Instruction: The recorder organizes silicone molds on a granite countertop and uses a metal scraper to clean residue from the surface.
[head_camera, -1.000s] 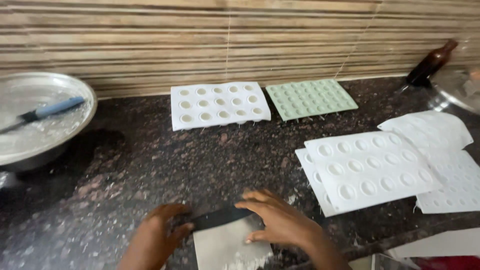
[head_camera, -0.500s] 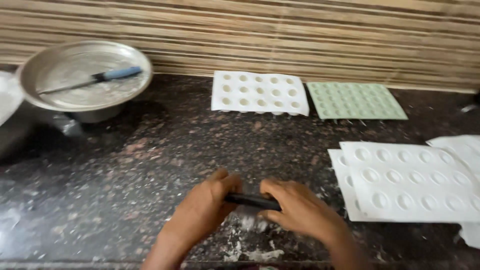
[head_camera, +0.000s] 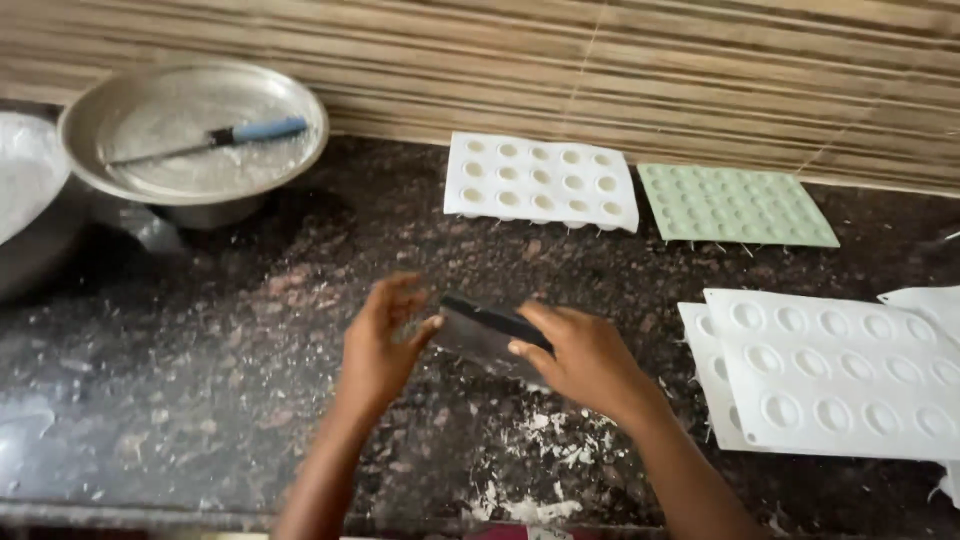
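A flat metal scraper (head_camera: 478, 335) with a black handle is lifted just above the dark stone counter (head_camera: 200, 350). My right hand (head_camera: 585, 360) grips its handle end, and my left hand (head_camera: 385, 345) touches the blade's left edge with the fingertips. White crumbs (head_camera: 550, 450) lie scattered on the counter under and in front of both hands.
A steel bowl (head_camera: 195, 135) holding a blue-handled knife (head_camera: 215, 138) sits at the back left. A white mould tray (head_camera: 540, 180) and a green one (head_camera: 735, 205) lie along the wall. Stacked white mould trays (head_camera: 830, 370) lie at the right.
The view has swung left and the hands have lifted the scraper off the counter and further from me. The white slab under the scraper a second ago is out of sight.
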